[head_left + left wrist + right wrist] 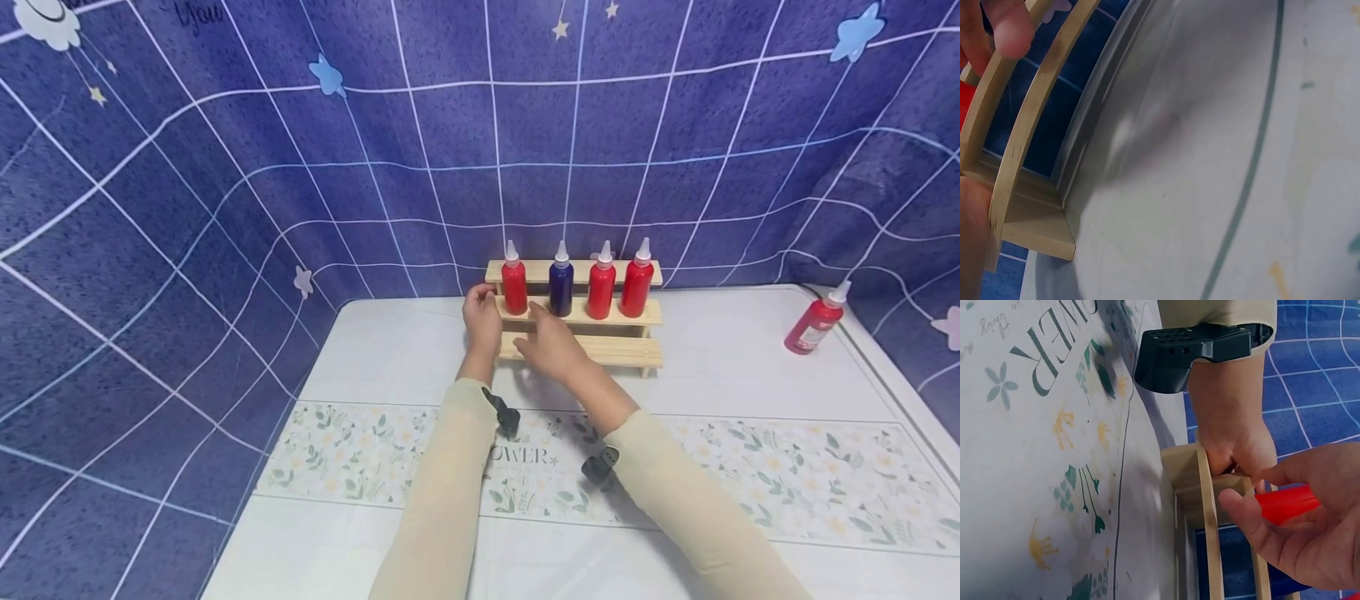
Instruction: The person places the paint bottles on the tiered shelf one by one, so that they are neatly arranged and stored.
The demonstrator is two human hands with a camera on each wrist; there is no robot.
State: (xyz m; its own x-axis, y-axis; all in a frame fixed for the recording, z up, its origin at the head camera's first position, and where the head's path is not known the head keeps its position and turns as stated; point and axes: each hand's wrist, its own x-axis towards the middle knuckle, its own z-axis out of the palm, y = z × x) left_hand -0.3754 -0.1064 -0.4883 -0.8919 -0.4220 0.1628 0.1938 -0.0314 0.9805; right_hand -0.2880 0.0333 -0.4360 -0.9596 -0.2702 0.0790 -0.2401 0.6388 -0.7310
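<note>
A three-tier wooden rack (600, 352) stands on the table. On its middle tier, a row of squeeze bottles with white pointed caps runs from a red bottle (514, 287) at the left through a dark blue bottle (561, 288) to two more red ones (601, 290) (637, 287). My left hand (482, 321) grips the rack's left end with bent fingers, beside the leftmost red bottle. In front of that bottle is my right hand (553, 343), fingers loosely bent and thumb apart; its index fingertip is close to the bottle's base. The right wrist view shows red bottle (1286, 505) behind my right thumb.
Another red bottle (814, 321) with a label stands apart on the right side of the table. A white tablecloth (390, 350) with a floral band covers the table. Blue gridded cloth (450, 133) hangs behind and at both sides.
</note>
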